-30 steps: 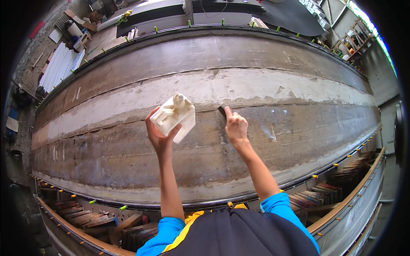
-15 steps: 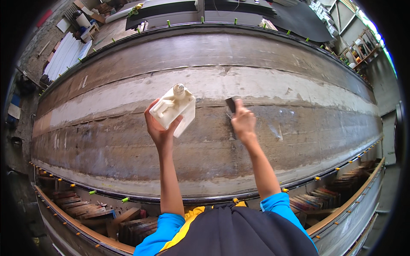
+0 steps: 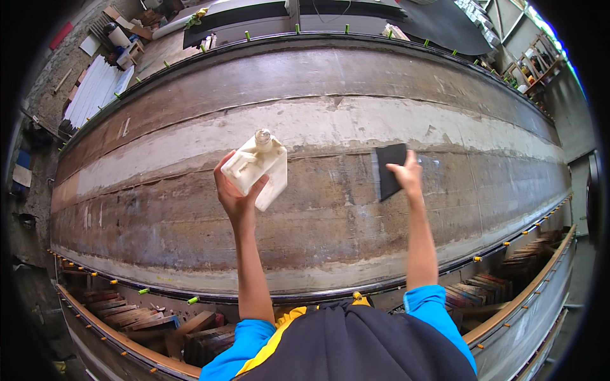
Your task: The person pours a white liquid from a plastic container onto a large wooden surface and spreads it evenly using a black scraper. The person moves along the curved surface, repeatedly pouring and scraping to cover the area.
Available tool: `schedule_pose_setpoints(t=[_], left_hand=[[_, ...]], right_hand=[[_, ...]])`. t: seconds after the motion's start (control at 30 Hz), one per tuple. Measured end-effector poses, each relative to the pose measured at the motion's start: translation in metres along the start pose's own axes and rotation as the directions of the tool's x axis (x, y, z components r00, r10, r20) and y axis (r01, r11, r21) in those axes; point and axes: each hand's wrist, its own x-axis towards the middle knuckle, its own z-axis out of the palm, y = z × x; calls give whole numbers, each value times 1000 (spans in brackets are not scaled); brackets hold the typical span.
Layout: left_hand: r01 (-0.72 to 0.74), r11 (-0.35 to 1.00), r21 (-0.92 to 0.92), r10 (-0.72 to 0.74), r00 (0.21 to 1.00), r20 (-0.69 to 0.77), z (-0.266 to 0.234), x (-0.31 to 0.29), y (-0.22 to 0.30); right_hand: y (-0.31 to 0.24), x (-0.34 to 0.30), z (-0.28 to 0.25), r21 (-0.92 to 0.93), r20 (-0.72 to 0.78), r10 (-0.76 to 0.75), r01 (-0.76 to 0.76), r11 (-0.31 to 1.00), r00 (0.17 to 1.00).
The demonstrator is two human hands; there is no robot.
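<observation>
My left hand (image 3: 235, 193) is closed around a whitish plastic jug (image 3: 274, 180), tilted above the long table. The jug has a molded handle and a narrow neck; its contents cannot be made out. Off to the right, my right hand (image 3: 410, 174) grips a black flat scraper (image 3: 390, 166) by its right edge, fingers mostly behind it. A greyish strip runs down the scraper's left side, slightly blurred. Below both hands spreads the stained brown table surface (image 3: 298, 228), crossed by a pale, rough band (image 3: 356, 120).
Green clips (image 3: 297, 29) line the far rail and yellow ones (image 3: 477, 259) the near rail. Wooden blocks (image 3: 486, 289) are stacked on a shelf below the near edge. Dark sheets (image 3: 445, 25) lie beyond the table, and white strips (image 3: 95, 89) at far left.
My right hand has moved right and turned the scraper, so its broad black face now shows. My left hand and the jug have barely shifted.
</observation>
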Motion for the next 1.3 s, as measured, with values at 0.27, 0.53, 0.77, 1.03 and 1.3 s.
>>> schedule_pose_setpoints(t=[0.27,0.53,0.77,1.03,1.3], left_hand=[[39,999,27,-38,999,-19,2,-4,-5],[70,997,16,-70,998,-4,26,-14,0],[81,996,34,-81,997,0,49,-25,-3],[56,998,32,-57,998,9,100,-43,-1],[33,997,71,-38,997,71,145,-65,6]], right_hand=[[-44,-16,7,6,46,-122,122,993,991],[-55,-41,55,215,295,-21,-45,976,955],[101,24,-60,102,-95,66,-57,993,993],[78,25,-93,-6,-42,-81,80,997,996],[130,87,-143,-229,-25,-36,29,973,999]])
